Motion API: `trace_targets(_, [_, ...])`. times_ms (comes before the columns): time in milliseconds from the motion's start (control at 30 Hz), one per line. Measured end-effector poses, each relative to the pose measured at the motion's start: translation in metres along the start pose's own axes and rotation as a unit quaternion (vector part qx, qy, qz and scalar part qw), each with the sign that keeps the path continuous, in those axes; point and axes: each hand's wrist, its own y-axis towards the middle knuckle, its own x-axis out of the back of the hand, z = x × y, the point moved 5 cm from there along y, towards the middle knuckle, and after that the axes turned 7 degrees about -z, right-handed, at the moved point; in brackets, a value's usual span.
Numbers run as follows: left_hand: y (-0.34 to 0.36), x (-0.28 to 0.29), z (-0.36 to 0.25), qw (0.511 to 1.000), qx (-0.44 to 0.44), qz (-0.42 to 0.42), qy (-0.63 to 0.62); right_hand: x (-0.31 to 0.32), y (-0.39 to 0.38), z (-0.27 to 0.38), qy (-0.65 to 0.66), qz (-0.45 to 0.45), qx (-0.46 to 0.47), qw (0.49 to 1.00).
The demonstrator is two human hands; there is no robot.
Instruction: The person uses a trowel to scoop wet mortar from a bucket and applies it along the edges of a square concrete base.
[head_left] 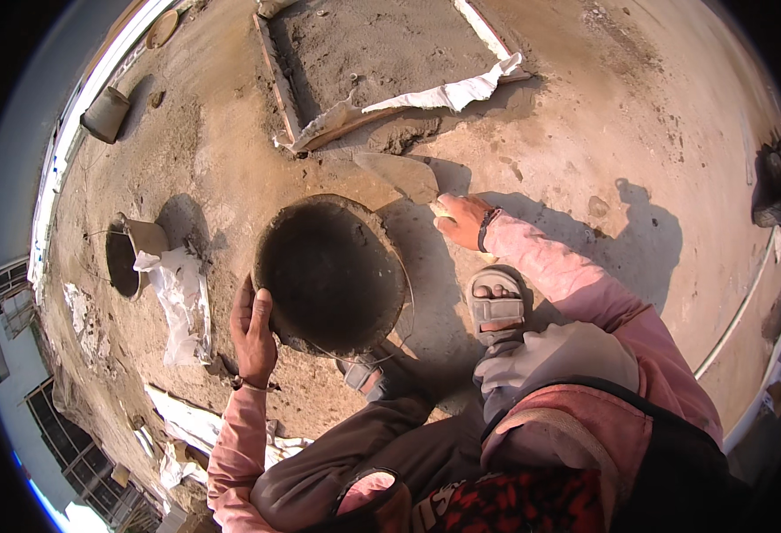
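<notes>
My left hand grips the rim of a dark, cement-crusted bucket, which is tilted with its dark interior toward me and a wire handle looped at its side. My right hand is closed on the handle of a mud-coloured trowel, whose flat blade points away to the upper left, just beyond the bucket's rim. My sandalled right foot is below that hand. Above the trowel lies a square frame of boards and white sheeting, filled with grey wet mortar.
A second bucket lies on its side at the left beside crumpled white plastic; another is farther back, near a round pan. White sacking lies at lower left. Dark bundled material and a pale pipe are at the right.
</notes>
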Motion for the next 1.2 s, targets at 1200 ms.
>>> trace_targets(1200, [0.011,-0.010,-0.002,0.999,0.023,-0.029,0.025,0.146,0.006,-0.224,0.110,0.039,-0.223,0.968])
